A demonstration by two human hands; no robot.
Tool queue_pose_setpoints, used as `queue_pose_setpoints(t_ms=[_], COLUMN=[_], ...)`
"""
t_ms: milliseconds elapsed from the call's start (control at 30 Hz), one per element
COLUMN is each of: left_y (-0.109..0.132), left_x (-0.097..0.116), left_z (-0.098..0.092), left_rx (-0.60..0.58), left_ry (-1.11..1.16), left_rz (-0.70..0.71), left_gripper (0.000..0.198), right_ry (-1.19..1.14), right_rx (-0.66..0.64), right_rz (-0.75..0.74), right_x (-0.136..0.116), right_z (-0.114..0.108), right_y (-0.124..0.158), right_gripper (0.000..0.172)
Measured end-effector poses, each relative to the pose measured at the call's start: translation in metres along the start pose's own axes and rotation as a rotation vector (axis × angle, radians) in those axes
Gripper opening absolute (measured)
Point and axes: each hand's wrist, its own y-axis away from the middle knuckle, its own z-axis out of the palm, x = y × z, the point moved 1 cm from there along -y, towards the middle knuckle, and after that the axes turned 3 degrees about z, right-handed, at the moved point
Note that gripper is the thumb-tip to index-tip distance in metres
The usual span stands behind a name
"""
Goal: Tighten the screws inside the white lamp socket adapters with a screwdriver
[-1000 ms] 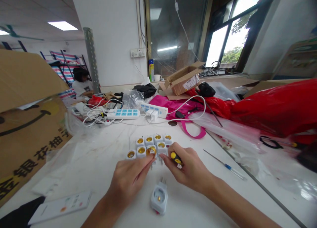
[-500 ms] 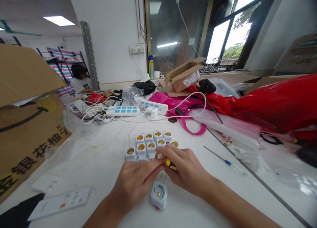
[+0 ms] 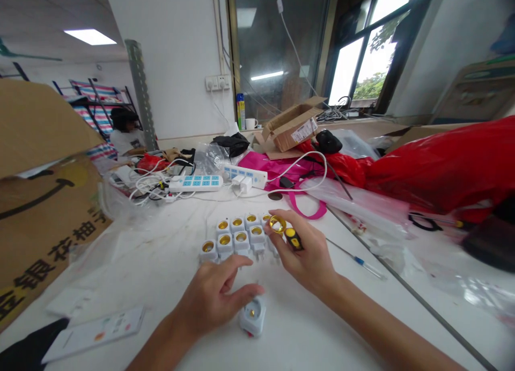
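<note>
While the left hand [image 3: 213, 298] is pinning a white socket adapter [image 3: 252, 318] to the bench [image 3: 161, 253] with open fingers, the right hand [image 3: 308, 255] is pinching a brass ring [image 3: 277, 224] (screwdriver [image 3: 294, 239] tucked in palm) over the adapter cluster [image 3: 237, 237].

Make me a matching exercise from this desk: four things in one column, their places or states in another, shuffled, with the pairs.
1. gold ring
2. loose white socket
3. thin screwdriver
4. blue-faced power strip

a. lying bare on the table, right of the right hand
b. far back among white cables
c. pinched in the right hand's fingertips
d. under the left hand

Pairs: 1-c, 2-d, 3-a, 4-b
</note>
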Motion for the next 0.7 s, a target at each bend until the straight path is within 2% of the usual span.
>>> queue_pose_setpoints(t_ms=[167,367,533,700], left_y=[0.0049,0.0044,0.0044,0.0044], left_x=[0.0010,0.0013,0.0040,0.0070], left_z=[0.0066,0.0092,0.0081,0.0080], left_rx=[-0.137,-0.182,-0.251,-0.309], left_ry=[-0.074,-0.140,-0.091,-0.131], left_rz=[0.023,0.076,0.108,0.155], left_gripper=[0.051,0.054,0.069,0.059], right_ry=[0.024,0.027,0.043,0.045], right_rx=[-0.058,-0.115,-0.119,-0.100], right_rz=[-0.005,-0.052,-0.074,-0.087], right_x=[-0.0026,-0.0059,-0.0060,-0.0075], right_z=[0.0006,0.0025,0.0046,0.0028], right_y=[0.0037,0.0054,0.0062,0.0061], right_gripper=[0.031,0.031,0.038,0.046])
